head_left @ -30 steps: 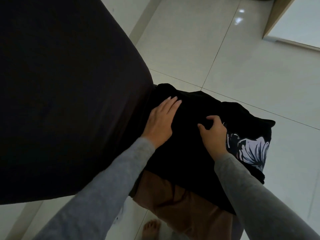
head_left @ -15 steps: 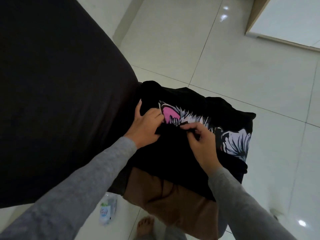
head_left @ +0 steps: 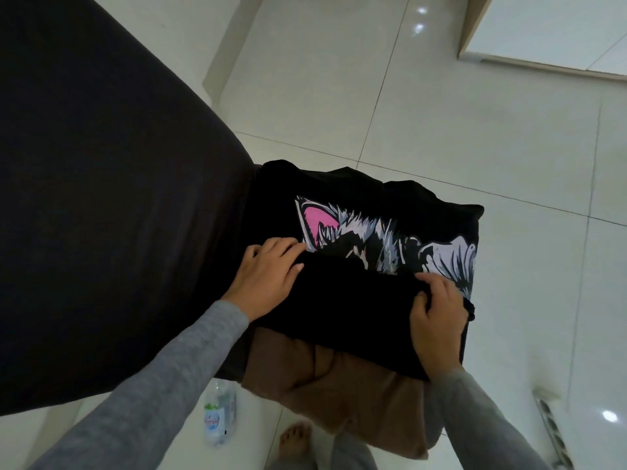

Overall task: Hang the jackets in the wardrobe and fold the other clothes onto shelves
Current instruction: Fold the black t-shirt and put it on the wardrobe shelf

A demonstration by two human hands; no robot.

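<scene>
A black T-shirt (head_left: 353, 310) with a white and pink animal print lies partly folded at the corner of a dark-covered bed. My left hand (head_left: 268, 274) rests on its left side, fingers curled over the folded edge. My right hand (head_left: 437, 310) grips the right end of the same fold. A brown garment (head_left: 336, 391) lies under the shirt and hangs off the corner toward me.
The dark bed surface (head_left: 112, 215) fills the left half. White floor tiles (head_left: 441, 106) spread to the right and behind. A plastic water bottle (head_left: 219, 417) lies on the floor near my bare foot (head_left: 295, 442). A light wooden furniture base (head_left: 543, 32) stands top right.
The lower part of the shirt has been folded up over the print. My hands have moved apart along the fold, the right one out to the shirt's right edge.
</scene>
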